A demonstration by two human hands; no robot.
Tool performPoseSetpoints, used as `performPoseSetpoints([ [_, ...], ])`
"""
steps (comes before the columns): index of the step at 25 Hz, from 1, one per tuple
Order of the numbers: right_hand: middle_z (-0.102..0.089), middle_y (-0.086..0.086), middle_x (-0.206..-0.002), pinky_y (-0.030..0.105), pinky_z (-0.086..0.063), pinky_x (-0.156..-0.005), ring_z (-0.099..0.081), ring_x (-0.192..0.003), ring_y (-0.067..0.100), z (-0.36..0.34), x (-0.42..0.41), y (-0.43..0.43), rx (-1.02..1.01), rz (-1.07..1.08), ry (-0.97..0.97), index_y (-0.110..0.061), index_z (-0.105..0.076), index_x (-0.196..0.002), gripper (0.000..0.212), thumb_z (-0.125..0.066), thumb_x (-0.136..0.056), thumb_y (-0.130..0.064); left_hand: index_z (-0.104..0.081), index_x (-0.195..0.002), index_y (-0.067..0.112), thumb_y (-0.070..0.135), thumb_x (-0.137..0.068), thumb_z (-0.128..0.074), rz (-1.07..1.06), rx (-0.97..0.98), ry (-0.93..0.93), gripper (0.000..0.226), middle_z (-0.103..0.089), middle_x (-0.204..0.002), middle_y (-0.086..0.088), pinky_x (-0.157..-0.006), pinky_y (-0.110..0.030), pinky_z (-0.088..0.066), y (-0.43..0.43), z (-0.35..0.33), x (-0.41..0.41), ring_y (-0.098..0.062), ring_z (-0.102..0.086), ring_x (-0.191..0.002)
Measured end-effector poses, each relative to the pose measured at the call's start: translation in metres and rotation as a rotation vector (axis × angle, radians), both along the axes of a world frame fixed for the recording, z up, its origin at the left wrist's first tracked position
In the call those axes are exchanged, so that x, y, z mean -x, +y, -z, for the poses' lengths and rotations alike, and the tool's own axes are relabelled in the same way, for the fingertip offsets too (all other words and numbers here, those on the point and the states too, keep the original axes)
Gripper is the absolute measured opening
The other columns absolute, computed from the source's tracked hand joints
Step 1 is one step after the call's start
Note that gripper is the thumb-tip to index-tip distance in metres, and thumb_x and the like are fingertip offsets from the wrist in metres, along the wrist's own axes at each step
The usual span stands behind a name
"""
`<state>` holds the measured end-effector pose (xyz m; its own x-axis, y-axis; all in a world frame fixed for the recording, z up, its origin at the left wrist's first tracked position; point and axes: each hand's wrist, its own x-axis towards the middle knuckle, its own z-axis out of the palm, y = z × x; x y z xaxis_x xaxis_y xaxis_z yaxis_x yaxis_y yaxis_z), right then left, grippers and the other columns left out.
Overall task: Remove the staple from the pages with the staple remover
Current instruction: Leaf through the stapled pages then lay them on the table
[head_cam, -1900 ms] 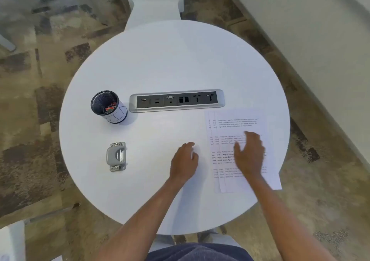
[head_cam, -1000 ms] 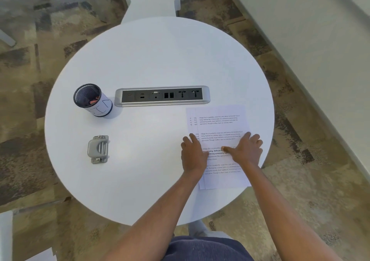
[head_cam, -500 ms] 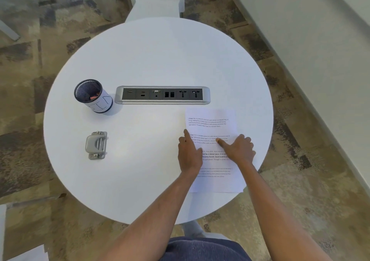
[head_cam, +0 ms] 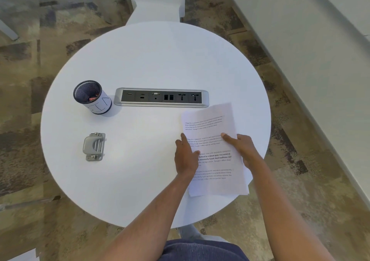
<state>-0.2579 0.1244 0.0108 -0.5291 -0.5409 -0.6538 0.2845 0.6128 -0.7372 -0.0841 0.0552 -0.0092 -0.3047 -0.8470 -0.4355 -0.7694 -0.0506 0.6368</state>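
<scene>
Pages (head_cam: 212, 132) overhanging table (head_cam: 152, 60) edge

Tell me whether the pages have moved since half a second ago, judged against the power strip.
Yes. The pages have turned clockwise; their far right corner now lies nearer the right end of the power strip.

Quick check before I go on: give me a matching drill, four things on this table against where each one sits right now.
Things:
1. mesh cup
2. grey staple remover
3. pages
4. socket strip

Places:
A. under both hands, at the table's right edge
B. set into the tabletop, centre
C. left of the socket strip, standing upright
D. alone, front left, untouched

Pairs: 1-C, 2-D, 3-A, 4-B
</scene>
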Motion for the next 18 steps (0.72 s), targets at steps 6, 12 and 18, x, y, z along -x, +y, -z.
performPoseSetpoints([
  [6,-0.073,0.02,-0.11,0.052,-0.055,-0.091,-0.071,-0.099,0.037,-0.001,0.015,0.012,-0.05,-0.18,-0.195,0.004,-0.063,-0.119,0.035,-0.069,-0.085,0.0,-0.023,-0.147,0.008,0.015,-0.086,-0.068,-0.037,-0.022,0.036,0.077,-0.042,-0.133,-0.012,-0.089,-0.036,-0.046,-0.004,0.004,-0.001,-0.031,-0.054,-0.115],
  [12,-0.073,0.02,-0.109,0.048,-0.057,-0.089,-0.072,-0.096,0.035,-0.032,0.011,-0.003,0.11,-0.255,-0.069,0.001,-0.067,-0.113,0.026,-0.067,-0.087,-0.001,-0.046,-0.13,0.013,0.049,-0.073,-0.077,-0.249,-0.156,0.326,0.075,-0.058,-0.116,-0.007,-0.083,-0.032,-0.051,-0.039,0.003,-0.02,-0.022,-0.059,-0.102],
  [18,-0.073,0.01,-0.116,0.041,-0.056,-0.09,-0.07,-0.105,0.028,-0.064,0.001,-0.034,0.303,-0.38,-0.086,-0.006,-0.067,-0.119,0.034,-0.07,-0.085,-0.005,-0.07,-0.11,0.008,0.017,-0.082,-0.074,-0.107,-0.26,0.737,0.03,-0.074,-0.108,-0.005,-0.083,-0.032,-0.058,-0.095,-0.044,-0.056,-0.02,-0.071,-0.097],
])
